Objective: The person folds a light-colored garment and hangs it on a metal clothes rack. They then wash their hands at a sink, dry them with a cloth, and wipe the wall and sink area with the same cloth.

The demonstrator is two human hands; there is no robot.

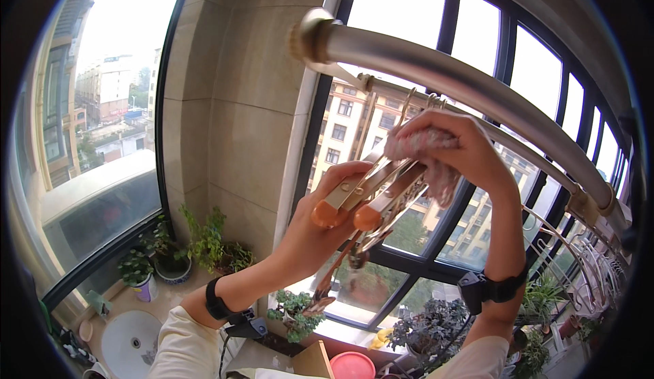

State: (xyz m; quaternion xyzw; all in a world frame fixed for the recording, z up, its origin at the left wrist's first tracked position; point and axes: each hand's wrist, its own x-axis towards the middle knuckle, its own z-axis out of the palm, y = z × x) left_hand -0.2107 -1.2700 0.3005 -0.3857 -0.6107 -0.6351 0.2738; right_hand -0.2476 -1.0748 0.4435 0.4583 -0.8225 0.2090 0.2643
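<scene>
Several metal hangers [365,190] with orange end caps hang by their hooks from the lower rail of a drying rack. Around their left part my left hand [319,218] is closed, with two orange caps showing in front of its palm. My right hand [460,144] grips a pink and white cloth [424,146] against the upper part of the hangers; part of the cloth dangles below the fingers. Small metal clips [370,238] hang under the hangers, partly blurred. The hook tips at the rail are partly hidden behind my right hand.
A thick metal rail [460,77] curves overhead, close to my right hand. White hangers [592,256] crowd the far right. Below are a round white sink [130,335], potted plants [207,236], a dark-leaved plant [429,328] and a pink basin [352,365]. Dark-framed windows stand ahead.
</scene>
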